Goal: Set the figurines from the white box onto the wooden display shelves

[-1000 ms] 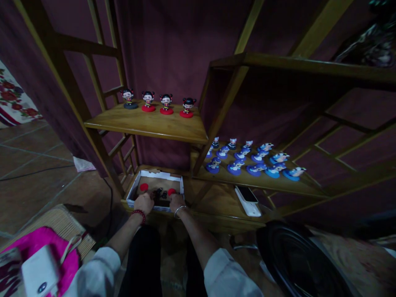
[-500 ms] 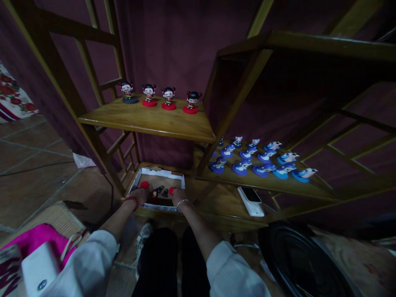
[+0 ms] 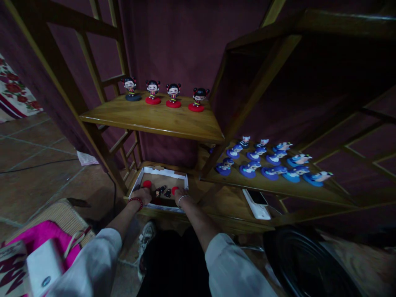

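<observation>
A shallow white cardboard box (image 3: 161, 171) sits on the low shelf, and both my hands reach into it. My left hand (image 3: 143, 195), with a red beaded bracelet at the wrist, is closed at a red round base (image 3: 147, 184) on the box's left side. On the right side my right hand (image 3: 180, 195), wearing a silver bracelet, pinches another red round base (image 3: 175, 189). Between the hands lie small dark figurines (image 3: 160, 191) on the box floor. My fingers are small and dim here, so their exact grip is partly hidden.
Several black-haired figurines (image 3: 173, 95) stand on the wooden shelf (image 3: 151, 117) above the box. Blue and purple figurines (image 3: 250, 168) fill the right shelf. A phone on a white object (image 3: 256, 204) lies below them. At lower right is a black round stool (image 3: 305, 255).
The viewpoint has shifted slightly, so the shelves and figurines sit a little farther right. Both hands remain in the box at the red bases, with little visible movement.
</observation>
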The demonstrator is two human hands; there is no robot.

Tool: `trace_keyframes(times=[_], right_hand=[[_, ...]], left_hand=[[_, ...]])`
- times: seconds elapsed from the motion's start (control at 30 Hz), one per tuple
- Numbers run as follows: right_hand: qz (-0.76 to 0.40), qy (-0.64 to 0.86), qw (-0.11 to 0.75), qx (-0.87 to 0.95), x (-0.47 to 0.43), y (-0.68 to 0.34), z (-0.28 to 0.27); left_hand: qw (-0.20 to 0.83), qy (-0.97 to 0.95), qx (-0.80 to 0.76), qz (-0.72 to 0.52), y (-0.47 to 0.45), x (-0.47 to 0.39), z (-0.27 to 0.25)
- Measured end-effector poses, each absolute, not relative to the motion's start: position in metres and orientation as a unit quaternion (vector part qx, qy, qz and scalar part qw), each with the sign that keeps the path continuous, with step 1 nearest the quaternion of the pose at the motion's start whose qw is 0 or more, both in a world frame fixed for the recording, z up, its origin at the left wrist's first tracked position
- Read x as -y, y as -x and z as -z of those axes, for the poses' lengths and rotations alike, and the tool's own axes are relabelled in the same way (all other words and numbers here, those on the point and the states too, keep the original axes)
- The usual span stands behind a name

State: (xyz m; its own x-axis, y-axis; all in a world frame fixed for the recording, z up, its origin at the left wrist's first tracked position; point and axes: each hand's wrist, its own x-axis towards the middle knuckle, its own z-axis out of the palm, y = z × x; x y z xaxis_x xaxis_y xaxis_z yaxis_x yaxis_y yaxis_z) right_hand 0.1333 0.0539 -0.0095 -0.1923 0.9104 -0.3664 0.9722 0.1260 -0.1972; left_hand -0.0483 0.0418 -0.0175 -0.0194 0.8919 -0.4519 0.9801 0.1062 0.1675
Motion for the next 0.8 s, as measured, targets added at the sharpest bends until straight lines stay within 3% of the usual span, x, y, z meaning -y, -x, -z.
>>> trace_keyframes(times=[0.23,0.8], right_hand=[[0.186,-0.641,0.085,-0.740,-0.054,-0.128,0.016],[0.299,-0.651,-0.067,-0.695,-0.058,-0.131,0.049]], left_hand=[[0.238,-0.634,-0.730,0.086,0.044,-0.039,0.007],[0.209,-0.635,-0.740,0.074,0.044,-0.037,0.014]])
